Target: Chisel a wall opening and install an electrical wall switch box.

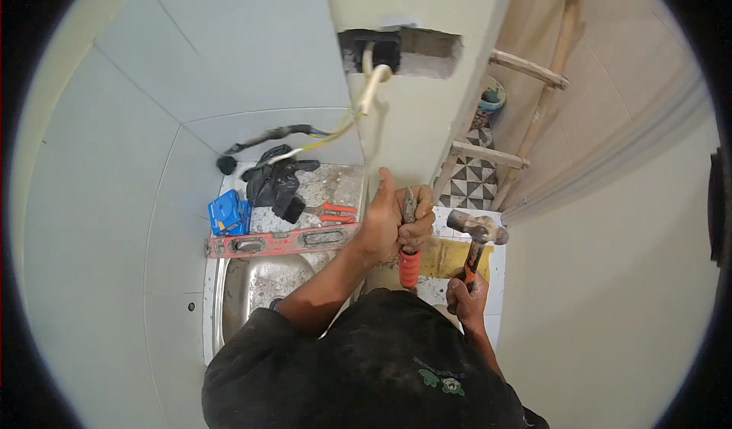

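My left hand (385, 223) is closed round a chisel (409, 269) with a ribbed red grip, its grey metal end showing above my fingers and pointing away from me. The thumb sticks out along the wall side. In my right hand (467, 299) is a hammer (479, 229), gripped by its dark and orange handle with the worn metal head up. Beyond both hands, a rectangular recess (433, 54) is cut into the pale wall. A black box (381, 48) sits in its left part, with cream cables (372, 90) hanging out. Neither tool touches the recess.
A red spirit level (282, 241) lies across the metal sink (248, 284). Behind it are red-handled pliers (335, 212), a black plastic bag (274, 181) and a blue box (229, 212). A wooden ladder (526, 67) leans at right, near a bucket (490, 97).
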`<state>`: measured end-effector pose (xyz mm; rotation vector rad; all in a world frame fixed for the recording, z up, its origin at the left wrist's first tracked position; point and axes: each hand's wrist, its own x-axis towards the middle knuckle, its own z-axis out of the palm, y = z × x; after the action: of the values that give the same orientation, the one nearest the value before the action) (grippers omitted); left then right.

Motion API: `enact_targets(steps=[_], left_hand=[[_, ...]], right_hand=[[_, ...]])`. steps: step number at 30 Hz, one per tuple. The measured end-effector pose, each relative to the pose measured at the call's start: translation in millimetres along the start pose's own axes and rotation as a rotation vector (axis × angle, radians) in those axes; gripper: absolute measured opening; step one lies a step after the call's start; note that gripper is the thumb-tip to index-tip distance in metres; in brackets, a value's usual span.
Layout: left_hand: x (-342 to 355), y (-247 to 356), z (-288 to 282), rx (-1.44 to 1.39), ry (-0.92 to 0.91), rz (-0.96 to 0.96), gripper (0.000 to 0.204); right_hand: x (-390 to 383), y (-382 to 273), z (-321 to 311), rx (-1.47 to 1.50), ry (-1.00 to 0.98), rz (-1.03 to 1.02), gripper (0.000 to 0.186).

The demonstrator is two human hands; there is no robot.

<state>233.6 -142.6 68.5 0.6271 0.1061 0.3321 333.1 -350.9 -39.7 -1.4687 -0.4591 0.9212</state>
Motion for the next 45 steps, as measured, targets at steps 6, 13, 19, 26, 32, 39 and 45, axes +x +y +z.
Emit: enact_targets(steps=[6,13,19,26,32,39,45], left_hand=[[20,-19,28,-0.037,-0.116,-0.176,0.063],[43,-8,37,-0.025,-0.104,-0.244,0.047],[63,31,36,-0.131,-0.086,-0.252,0.046],[73,38,16,0.215,0.087,-0.063,0.045],[88,46,3,0.098,0.056,0.069,0.035],[108,77,-3,-0.212,-0.122,-0.229,0.029],[110,84,4,-0.269,-0.045,-0.258,0.024]], right_hand=[[-9,-12,-1,0.264,-0.058,-0.214,0.043],[-11,-24,9,0.347,-0.153,-0.217,0.048],[15,-72,39,0.251,-0.199,-0.242,0.052],[54,-114,103,0.244,0.169,-0.338,0.048],[55,-117,114,0.329,0.188,-0.482,0.033],[25,-114,83,0.078,0.259,-0.557,0.027],[13,-111,69,-0.096,0.332,-0.527,0.020]])
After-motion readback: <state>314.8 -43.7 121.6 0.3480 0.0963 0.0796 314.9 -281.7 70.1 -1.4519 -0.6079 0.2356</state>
